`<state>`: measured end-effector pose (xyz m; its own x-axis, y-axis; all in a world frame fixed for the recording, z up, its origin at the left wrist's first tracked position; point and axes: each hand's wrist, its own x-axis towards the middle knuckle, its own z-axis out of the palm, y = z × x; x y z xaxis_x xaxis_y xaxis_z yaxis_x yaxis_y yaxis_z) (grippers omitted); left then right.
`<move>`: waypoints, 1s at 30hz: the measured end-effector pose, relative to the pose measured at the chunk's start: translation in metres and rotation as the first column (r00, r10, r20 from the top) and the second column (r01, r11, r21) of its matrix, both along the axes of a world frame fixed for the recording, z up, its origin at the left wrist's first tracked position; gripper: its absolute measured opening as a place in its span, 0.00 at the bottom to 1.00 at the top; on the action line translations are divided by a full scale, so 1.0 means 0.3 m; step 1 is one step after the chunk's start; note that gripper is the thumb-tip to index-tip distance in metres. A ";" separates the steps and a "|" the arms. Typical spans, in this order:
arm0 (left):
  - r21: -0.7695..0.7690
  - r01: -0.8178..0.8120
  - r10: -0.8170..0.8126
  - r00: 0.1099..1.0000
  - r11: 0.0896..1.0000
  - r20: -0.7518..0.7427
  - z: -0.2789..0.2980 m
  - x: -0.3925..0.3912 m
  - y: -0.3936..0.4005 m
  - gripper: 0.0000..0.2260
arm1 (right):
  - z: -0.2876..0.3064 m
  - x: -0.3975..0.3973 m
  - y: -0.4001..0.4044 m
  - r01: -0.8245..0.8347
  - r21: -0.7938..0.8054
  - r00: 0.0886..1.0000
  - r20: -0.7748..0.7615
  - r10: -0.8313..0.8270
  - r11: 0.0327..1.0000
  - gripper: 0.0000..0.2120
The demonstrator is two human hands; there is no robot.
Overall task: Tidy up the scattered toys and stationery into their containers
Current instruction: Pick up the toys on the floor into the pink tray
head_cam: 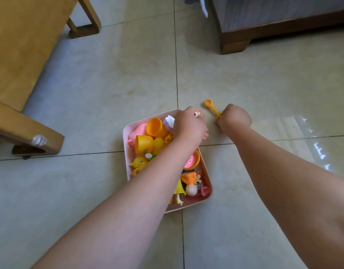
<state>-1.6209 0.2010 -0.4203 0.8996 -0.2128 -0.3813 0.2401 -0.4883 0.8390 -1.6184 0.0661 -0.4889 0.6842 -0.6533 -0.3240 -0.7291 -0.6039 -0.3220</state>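
Observation:
A pink tray (125,144) lies on the tiled floor, filled with several toys: orange cups (156,127), a pink pig (137,131), a yellow duck (140,162), a pink-and-orange bowl (192,161) and a small doll (190,183). My left hand (188,126) hovers over the tray's far right corner, fingers closed around a small cream-coloured piece (198,113). To its right, just off the tray, my right hand (234,118) is closed on the handle of an orange toy spoon (211,107), whose ring end points away from me.
A wooden bench (21,55) with a leg (85,20) stands at the left. A grey sofa with a brown wooden base (235,43) stands at the far right. Bare tiled floor (128,74) lies beyond the tray.

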 end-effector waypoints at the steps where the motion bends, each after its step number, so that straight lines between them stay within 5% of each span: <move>1: -0.009 -0.015 0.015 1.000 1.000 0.020 0.015 0.005 0.019 0.09 | 0.013 -0.005 0.010 0.005 -0.005 0.999 -0.043 -0.005 1.000 0.06; 6: -0.058 -0.136 0.135 0.991 0.989 -0.012 0.059 0.046 0.112 0.08 | 0.046 -0.061 0.038 0.042 0.064 0.996 -0.084 -0.037 0.997 0.05; 10: 0.029 -0.266 0.259 0.953 0.963 0.159 0.056 0.071 0.235 0.07 | 0.110 -0.114 0.077 0.097 0.215 0.995 -0.023 -0.094 0.972 0.10; 16: 0.399 -0.195 0.102 0.965 0.896 0.242 0.053 0.065 0.385 0.15 | 0.277 -0.139 0.196 0.065 0.528 0.989 0.080 -0.126 0.847 0.16; 19: 0.503 -0.159 0.080 0.981 0.850 0.175 0.071 0.049 0.434 0.15 | 0.339 -0.151 0.279 -0.044 0.626 0.997 0.079 -0.007 0.778 0.15; 23: 0.585 -0.103 0.112 0.993 0.805 0.020 0.074 0.006 0.477 0.18 | 0.351 -0.171 0.403 -0.212 0.516 0.964 -0.030 0.264 0.830 0.18; 26: 0.645 -0.124 0.113 0.992 0.754 0.059 0.069 -0.020 0.493 0.17 | 0.350 -0.176 0.460 -0.339 0.354 0.925 -0.043 0.377 0.872 0.20; 30: 0.611 -0.195 0.127 0.980 0.767 0.153 0.063 -0.017 0.505 0.17 | 0.337 -0.181 0.459 -0.229 0.327 0.972 0.124 0.199 0.917 0.23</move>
